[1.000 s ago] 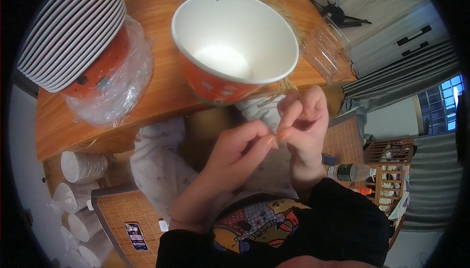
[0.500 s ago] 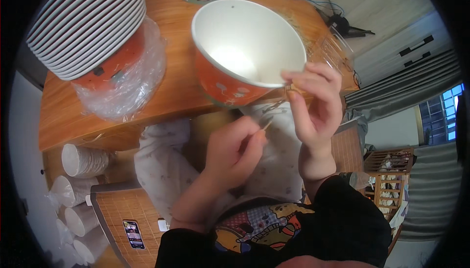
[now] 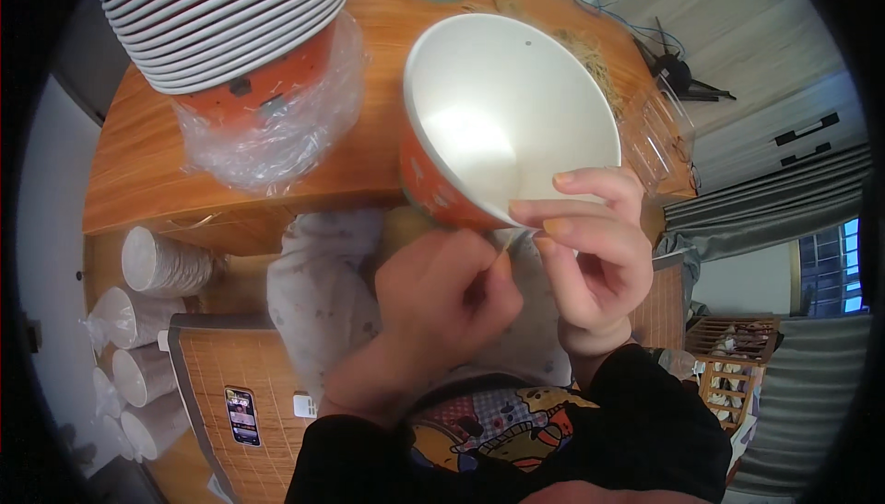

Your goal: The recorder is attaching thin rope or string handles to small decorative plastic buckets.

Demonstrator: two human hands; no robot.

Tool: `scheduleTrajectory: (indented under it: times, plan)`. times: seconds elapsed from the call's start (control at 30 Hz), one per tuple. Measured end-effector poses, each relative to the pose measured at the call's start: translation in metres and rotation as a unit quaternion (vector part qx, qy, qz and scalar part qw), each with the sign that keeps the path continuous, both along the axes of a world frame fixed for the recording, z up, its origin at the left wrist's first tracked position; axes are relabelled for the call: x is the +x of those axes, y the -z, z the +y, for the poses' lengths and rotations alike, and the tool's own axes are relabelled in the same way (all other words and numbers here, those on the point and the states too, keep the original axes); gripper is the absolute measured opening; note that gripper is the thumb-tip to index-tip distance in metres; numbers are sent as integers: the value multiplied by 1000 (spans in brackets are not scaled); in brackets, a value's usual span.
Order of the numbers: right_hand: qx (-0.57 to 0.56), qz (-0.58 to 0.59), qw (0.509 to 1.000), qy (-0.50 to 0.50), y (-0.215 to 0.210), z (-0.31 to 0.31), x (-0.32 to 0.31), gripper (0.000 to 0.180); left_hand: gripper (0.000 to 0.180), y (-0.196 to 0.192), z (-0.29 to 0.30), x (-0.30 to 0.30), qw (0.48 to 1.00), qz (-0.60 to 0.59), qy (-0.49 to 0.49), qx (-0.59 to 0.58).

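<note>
**Hands meet under the tilted paper bowl**

Left of the paper bowl (image 3: 512, 126), a plastic-wrapped stack of bowls (image 3: 235, 34) runs off the top edge. The bowl, white inside and orange outside, tips toward you at the edge of the wooden table (image 3: 138, 181). Below its rim, your left hand (image 3: 442, 297) curls shut on a thin pale strand (image 3: 504, 244), barely discernible. Your right hand (image 3: 590, 260) pinches the rim.

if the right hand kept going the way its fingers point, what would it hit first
The right hand points its fingers left, toward the left hand. It would most likely meet the left hand's fingertips first, with the paper bowl rim just above; depth is hard to judge.
</note>
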State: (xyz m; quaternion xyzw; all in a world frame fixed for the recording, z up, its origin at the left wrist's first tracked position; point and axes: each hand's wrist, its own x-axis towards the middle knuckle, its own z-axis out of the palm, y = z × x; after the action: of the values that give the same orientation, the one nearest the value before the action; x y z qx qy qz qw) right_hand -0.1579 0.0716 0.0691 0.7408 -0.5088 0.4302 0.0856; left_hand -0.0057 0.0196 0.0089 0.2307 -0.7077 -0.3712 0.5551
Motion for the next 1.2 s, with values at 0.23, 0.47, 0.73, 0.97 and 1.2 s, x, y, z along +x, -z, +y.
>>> scheduleTrajectory:
  times: [0.23,0.47,0.73,0.97,1.2]
  plan:
    - [14,-12,1000,-10,-3,1,3,21,17,1,0,-3,999,-22,-36,-18]
    - [41,-18,999,-3,-6,5,5,24,15,2,0,-6,999,-17,-46,4]
    - [57,-24,998,-22,-7,9,4,24,16,2,1,-5,1000,-12,-22,1]
    - [77,33,996,-25,-9,14,0,28,20,2,2,0,999,-31,1,-16]
    - [82,75,994,-12,-8,20,-2,40,20,4,2,-1,998,-52,-10,-39]
